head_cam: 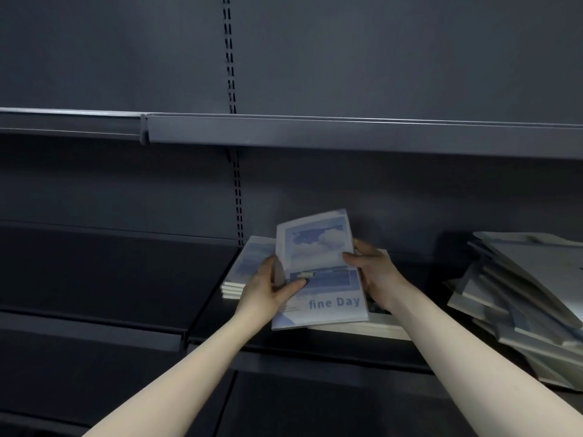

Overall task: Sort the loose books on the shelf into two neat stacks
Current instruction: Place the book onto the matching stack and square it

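A thin book with a blue sky cover reading "fine Day" (321, 247) is held tilted above the shelf. My left hand (268, 288) grips its left edge with the thumb on the cover. My right hand (375, 272) grips its right edge. Behind my left hand lies a neat stack of similar sky-cover books (243, 272). Under the held book and my right hand sits another low stack of pale books (372, 326), mostly hidden. At the far right, several loose grey books (517, 298) lie in a leaning, untidy heap.
The dark metal shelf (126, 279) runs left of the stacks with its front lip (94, 329) below. An upper shelf edge (315, 134) overhangs the work area. A slotted upright (238, 200) stands at the back.
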Demonstrator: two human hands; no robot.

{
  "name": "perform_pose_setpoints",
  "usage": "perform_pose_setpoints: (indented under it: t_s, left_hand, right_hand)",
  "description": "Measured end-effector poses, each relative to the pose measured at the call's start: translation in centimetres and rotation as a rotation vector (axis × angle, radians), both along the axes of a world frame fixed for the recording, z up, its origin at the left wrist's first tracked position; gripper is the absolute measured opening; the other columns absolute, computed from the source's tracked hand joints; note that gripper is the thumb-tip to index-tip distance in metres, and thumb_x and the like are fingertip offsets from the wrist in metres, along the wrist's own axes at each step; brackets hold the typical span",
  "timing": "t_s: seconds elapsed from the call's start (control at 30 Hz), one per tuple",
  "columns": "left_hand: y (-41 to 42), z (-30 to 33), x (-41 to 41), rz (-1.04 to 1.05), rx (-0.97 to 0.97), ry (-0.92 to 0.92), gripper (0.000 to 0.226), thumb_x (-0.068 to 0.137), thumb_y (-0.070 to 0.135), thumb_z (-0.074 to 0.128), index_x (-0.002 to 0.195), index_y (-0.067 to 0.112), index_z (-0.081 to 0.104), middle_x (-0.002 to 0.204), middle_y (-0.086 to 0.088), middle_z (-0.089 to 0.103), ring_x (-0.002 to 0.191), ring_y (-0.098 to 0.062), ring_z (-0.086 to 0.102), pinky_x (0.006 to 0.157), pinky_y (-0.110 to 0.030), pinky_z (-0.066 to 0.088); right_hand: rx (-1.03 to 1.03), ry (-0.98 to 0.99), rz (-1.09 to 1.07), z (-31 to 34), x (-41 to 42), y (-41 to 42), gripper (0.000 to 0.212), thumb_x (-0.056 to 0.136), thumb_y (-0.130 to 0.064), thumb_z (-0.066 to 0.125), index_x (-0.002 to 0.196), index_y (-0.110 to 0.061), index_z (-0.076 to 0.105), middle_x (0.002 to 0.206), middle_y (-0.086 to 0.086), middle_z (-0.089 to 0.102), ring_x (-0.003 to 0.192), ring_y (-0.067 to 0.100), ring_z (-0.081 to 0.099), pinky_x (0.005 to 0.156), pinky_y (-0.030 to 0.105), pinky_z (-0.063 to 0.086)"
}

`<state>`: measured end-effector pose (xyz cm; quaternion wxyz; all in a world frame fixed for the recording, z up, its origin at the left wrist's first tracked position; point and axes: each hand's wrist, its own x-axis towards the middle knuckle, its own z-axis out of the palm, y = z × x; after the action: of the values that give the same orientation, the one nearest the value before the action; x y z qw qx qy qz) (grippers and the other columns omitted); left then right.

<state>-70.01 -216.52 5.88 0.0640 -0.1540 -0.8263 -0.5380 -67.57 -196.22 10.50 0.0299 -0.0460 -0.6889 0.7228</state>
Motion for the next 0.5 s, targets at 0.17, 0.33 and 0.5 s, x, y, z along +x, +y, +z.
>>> perform_pose_setpoints:
  t_s: [0.17, 0.33, 0.5]
  left_hand:
    - [-1.0, -0.8, -1.8, 0.011, 0.09, -0.024, 0.055, 0.073, 0.033, 0.079, 0.119, 0.027, 0.05, 0.107, 0.009, 0.065, 0.101, -0.011, 0.063, 0.085, -0.029, 0.053]
    - [-2.4, -0.9, -4.0, 0.072, -0.036, 0.033, 0.041, 0.075, 0.032, 0.078, 0.109, 0.022, 0.057, 0.098, 0.01, 0.063, 0.095, -0.01, 0.06, 0.07, -0.014, 0.045]
    - [-4.2, -1.3, -6.7, 0.111, -0.158, 0.108, 0.045, 0.072, 0.039, 0.078, 0.109, 0.016, 0.064, 0.1, 0.003, 0.066, 0.094, -0.016, 0.06, 0.073, -0.024, 0.043]
  right_hand:
    - [0.173, -0.024, -0.105, -0.8, -1.2, -2.1, 0.02, 0.096, -0.006, 0.048, 0.111, -0.011, 0.06, 0.106, 0.01, 0.067, 0.097, 0.031, 0.063, 0.087, 0.043, 0.051]
    - [0.429, -0.062, -0.179, -2.0, -3.6, -4.4, 0.015, 0.092, -0.005, 0.049, 0.1, -0.009, 0.061, 0.092, 0.012, 0.064, 0.077, 0.023, 0.06, 0.062, 0.026, 0.044]
    - [0.665, -0.108, -0.213, -2.7, -6.6, -5.7, 0.013, 0.088, -0.014, 0.056, 0.099, -0.008, 0.061, 0.084, 0.005, 0.058, 0.069, 0.017, 0.055, 0.045, 0.022, 0.033]
